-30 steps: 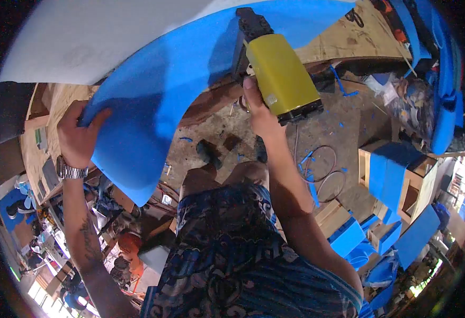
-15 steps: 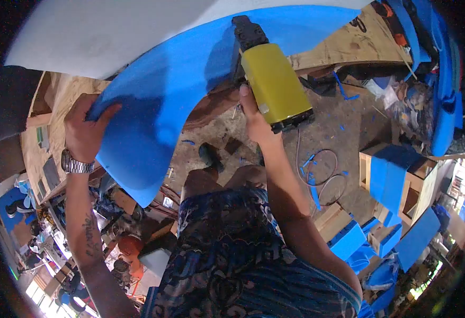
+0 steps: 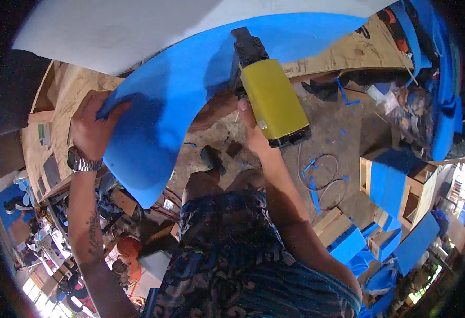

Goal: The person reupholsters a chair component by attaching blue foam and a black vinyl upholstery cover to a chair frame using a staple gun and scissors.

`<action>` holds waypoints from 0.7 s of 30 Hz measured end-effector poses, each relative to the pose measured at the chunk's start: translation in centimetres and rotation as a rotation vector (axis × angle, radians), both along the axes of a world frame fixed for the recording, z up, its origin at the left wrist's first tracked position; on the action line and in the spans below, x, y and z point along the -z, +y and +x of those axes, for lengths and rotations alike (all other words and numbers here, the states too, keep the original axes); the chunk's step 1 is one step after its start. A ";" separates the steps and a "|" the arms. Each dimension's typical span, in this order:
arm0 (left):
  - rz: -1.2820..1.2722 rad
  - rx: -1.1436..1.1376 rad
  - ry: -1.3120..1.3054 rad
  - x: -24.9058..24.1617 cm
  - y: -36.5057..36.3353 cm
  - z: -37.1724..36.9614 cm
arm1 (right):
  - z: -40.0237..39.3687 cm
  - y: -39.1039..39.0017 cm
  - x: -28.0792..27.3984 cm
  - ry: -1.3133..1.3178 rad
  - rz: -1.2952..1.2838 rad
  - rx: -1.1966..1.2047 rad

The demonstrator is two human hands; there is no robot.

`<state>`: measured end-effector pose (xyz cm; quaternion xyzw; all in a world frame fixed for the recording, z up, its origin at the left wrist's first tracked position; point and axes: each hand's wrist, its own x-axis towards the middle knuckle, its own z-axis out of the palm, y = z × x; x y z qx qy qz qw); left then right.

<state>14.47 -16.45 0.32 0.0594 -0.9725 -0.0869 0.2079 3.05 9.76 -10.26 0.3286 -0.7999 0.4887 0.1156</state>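
Observation:
My left hand point(image 3: 91, 124) is closed on the left edge of a blue sheet point(image 3: 142, 143), its thumb lying on top and the fingers curled behind. The sheet bends in a long curve, and its lower corner hangs down toward my legs. In my right hand point(image 3: 252, 127) is a yellow-and-black handheld tool point(image 3: 275, 103), its black nose pointing at the blue sheet. The grip is mostly hidden behind the yellow body. Above the sheet, a large pale grey-white panel point(image 3: 153, 32) borders its upper edge.
A plywood bench point(image 3: 343, 53) lies under the sheet. On the floor are a coiled hose point(image 3: 325, 175) and blue scraps. Wooden frames with blue covering point(image 3: 386, 183) stand at right, near a bag of scraps point(image 3: 410, 114). Clutter, including an orange object point(image 3: 130, 254), fills the lower left.
My left hand and the sheet edge it holds sit slightly farther right in view. The tool and panel appear slightly lower; both grips are unchanged.

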 end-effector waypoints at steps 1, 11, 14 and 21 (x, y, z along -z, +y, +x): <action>0.002 -0.019 -0.022 0.1 -0.2 0.0 | -0.1 -0.2 -0.2 -0.020 0.034 0.016; 0.110 -0.181 -0.112 0.4 0.6 0.2 | 1.2 -0.4 1.8 -0.010 0.121 0.074; 0.119 -0.206 -0.133 0.1 0.7 0.3 | 2.0 -0.8 1.7 -0.140 -0.030 0.100; 0.198 -0.183 -0.193 -0.2 0.0 0.5 | 1.2 -2.6 0.9 0.060 0.076 0.147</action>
